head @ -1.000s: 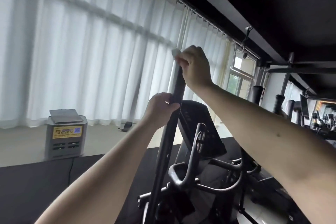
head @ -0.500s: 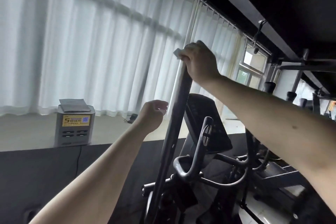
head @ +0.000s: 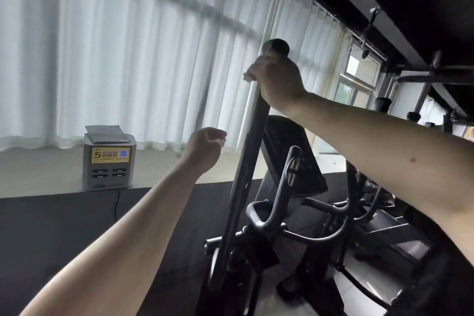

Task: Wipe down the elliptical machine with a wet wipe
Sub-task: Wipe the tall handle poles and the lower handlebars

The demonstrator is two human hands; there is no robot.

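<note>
Big picture first: the black elliptical machine (head: 278,146) stands in front of the pale curtains, and its long black upright handle bar (head: 241,182) is where the action is. A second ago both hands were on that bar; now only one is. The right hand (head: 278,82) sits high up, its grip wrapped tight round the bar just under the rounded black end cap (head: 275,46), which now shows bare above the knuckles. The left hand (head: 205,146) has let go of the middle of the bar and hangs off to the left, clear of it, fingers loosely curled, grip holding nothing.

And the small white wet wipe (head: 248,75)? Only a corner pokes out beside the right fingers, so most of it is presumably pressed between palm and bar.

What does that mean? With the steadying hand gone, the length of bar below is open, and it looks as if a downward wiping stroke can follow. The rest of the machine is likely yet to be wiped.
</note>
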